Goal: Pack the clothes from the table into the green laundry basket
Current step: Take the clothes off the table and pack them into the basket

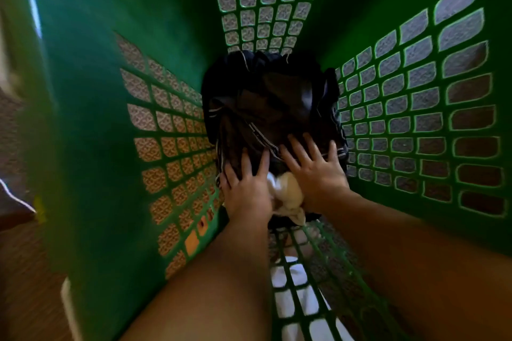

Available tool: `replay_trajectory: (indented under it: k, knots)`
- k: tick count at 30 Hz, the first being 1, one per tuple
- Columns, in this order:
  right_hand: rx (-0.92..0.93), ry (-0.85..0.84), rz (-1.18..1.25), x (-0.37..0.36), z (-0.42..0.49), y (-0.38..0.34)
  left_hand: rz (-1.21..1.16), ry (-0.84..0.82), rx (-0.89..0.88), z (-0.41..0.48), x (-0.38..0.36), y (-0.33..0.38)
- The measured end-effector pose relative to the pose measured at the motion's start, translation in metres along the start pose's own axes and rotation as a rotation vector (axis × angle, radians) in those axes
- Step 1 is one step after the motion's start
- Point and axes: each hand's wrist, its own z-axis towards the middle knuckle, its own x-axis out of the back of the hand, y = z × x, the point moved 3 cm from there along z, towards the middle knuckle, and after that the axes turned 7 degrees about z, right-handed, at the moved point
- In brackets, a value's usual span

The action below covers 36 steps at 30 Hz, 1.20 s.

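Dark crumpled clothes with white-striped trim (266,108) lie deep in the green latticed plastic laundry basket (415,108). My left hand (245,188) and right hand (315,171), both spread flat, press them down, evidently to compact the load.

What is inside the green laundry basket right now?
A dark garment with white stripes, with the left hand and right hand flat on it, and a cream cloth between them. Whatever lies underneath is covered.

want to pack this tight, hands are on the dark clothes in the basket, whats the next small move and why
Probably push the cream garment down flat: it sits bunched between the left hand and right hand, whose spread fingers press the dark clothes low in the green basket.
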Motion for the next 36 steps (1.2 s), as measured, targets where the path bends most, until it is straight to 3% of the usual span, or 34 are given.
replay_trajectory:
  k: [11,18,25,33,36]
  knots:
    - [-0.036,-0.007,0.149,0.056,-0.066,-0.010,0.006,-0.009,-0.044,-0.048,0.063,-0.001]
    - [-0.054,0.091,0.328,0.119,-0.158,-0.035,0.151,-0.002,-0.222,-0.133,0.138,0.011]
    - [-0.053,0.196,0.698,0.141,-0.237,-0.061,0.330,0.037,-0.439,-0.228,0.186,-0.017]
    - [-0.031,0.142,0.811,0.122,-0.312,-0.090,0.444,0.031,-0.710,-0.289,0.195,-0.056]
    - [0.059,0.131,0.677,0.115,-0.331,-0.096,0.625,0.010,-0.844,-0.295,0.188,-0.068]
